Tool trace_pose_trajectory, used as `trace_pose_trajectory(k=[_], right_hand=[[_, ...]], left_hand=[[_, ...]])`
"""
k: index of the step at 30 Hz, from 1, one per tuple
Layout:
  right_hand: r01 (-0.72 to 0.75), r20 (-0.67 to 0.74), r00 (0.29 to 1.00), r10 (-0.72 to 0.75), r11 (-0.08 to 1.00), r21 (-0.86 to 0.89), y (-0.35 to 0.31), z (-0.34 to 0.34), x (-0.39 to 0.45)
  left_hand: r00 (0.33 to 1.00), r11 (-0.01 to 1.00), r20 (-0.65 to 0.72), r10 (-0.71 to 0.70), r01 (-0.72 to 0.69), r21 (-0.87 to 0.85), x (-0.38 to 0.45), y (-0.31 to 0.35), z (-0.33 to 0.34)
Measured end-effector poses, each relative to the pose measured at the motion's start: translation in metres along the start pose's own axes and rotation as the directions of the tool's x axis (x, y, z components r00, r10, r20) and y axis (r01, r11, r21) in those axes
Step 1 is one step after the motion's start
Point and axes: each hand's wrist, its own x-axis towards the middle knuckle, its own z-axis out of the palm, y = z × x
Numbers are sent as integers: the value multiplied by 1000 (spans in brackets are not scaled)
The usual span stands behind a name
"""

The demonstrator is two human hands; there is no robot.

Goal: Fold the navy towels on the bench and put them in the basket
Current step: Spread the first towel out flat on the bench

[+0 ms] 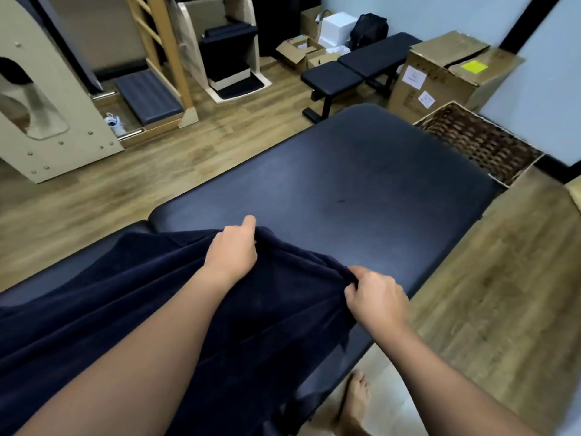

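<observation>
A navy towel point(151, 297) lies spread over the near left part of the padded navy bench point(355, 184). My left hand point(232, 250) grips the towel's far edge, fingers curled into the cloth. My right hand point(375, 298) pinches the same edge closer to the bench's near side, bunching the fabric. The towel hangs off the near edge of the bench. A dark wicker basket point(478, 143) stands on the floor past the bench's far right end; nothing shows inside it.
A cardboard box point(440, 73) sits behind the basket. A black workout bench point(355, 70), smaller boxes and wooden exercise equipment point(56, 121) line the far side. Wood floor point(195, 158) runs around the bench. My bare foot point(355, 401) is below the bench's near edge.
</observation>
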Motion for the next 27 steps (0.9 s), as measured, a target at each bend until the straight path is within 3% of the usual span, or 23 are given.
trace_pose_trajectory(k=[6,14,21,27], right_hand=[[-30,-62,998,33,998,52,84,-34,78],[-44,-94,994,55,993,112,182,-91,170],[-76,-100,991,88,989,124,217,-110,240],[-153,-227,959,171,983,97,241,-151,308]], left_hand=[[998,993,-32,55,-58,-107,57,100,21],[990,989,97,105,-94,-115,123,222,47],[977,987,170,130,-112,-114,188,273,61],[960,950,143,240,-202,-239,271,321,59]])
